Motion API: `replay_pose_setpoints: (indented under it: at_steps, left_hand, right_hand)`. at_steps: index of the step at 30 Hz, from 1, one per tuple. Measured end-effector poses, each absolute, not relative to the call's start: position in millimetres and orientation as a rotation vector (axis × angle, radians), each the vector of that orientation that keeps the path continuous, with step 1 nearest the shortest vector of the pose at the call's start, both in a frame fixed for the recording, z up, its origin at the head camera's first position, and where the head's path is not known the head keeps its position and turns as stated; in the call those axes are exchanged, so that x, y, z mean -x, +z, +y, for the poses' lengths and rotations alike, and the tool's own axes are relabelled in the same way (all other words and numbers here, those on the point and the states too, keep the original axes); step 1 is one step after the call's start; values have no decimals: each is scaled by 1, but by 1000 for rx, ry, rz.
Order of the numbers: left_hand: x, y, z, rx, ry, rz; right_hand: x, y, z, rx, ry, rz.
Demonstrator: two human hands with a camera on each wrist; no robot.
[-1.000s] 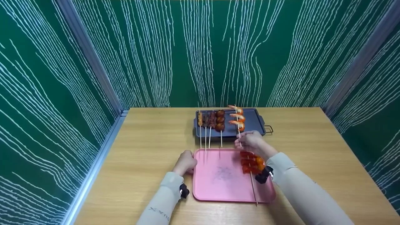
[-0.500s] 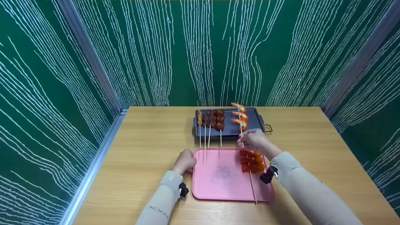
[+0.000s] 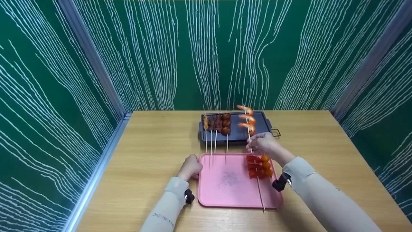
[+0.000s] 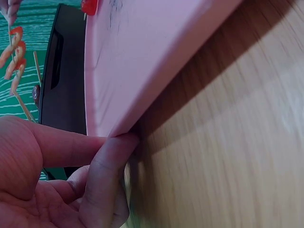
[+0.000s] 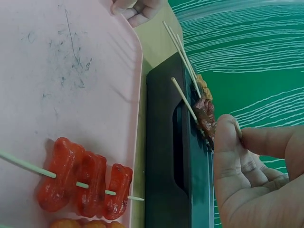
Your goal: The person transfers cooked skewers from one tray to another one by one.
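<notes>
With thumb and finger my left hand point(image 3: 190, 166) pinches the upper left corner of a pink tray point(image 3: 222, 193). My right hand point(image 3: 264, 144) pinches the lower stick of a shrimp skewer point(image 3: 247, 120), held over the right part of a dark grill pan point(image 3: 257, 132). Whether the shrimp touch the pan I cannot tell. The right wrist view shows the fingertips together, with the skewer itself out of sight. On the tray's right side lie a skewer of red pieces point(image 5: 90, 183) and, beside it, one of orange balls point(image 3: 266, 165).
Several skewers lie along the pan's left side, among them a brown round-piece skewer point(image 3: 226, 124) and a yellowish one point(image 3: 206, 122). Their sticks overhang its front edge. A wire handle point(image 3: 276, 132) sticks out on the right. Green panels point(image 3: 180, 64) surround the wooden table point(image 3: 145, 154).
My right hand has shifted slightly right with the shrimp skewer, which now tilts more. More of the orange balls shows beside the right wrist. My left hand stays on the tray.
</notes>
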State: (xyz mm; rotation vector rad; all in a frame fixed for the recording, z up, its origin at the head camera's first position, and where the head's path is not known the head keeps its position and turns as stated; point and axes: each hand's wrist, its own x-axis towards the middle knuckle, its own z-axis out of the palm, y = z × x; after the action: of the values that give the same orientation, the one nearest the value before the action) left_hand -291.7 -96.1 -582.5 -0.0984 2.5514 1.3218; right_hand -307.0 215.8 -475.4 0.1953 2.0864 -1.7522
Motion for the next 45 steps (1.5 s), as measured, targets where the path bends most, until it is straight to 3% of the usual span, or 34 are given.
replay_pose_setpoints:
  at_steps: [24,45]
  left_hand:
    - [291,-583,-97,91,1322,2566]
    - [289,-581,-97,77,1383,2544]
  right_hand:
    - [284,-464,221,-16,-1621,2148]
    - [255,-476,218,69,-1519,2143]
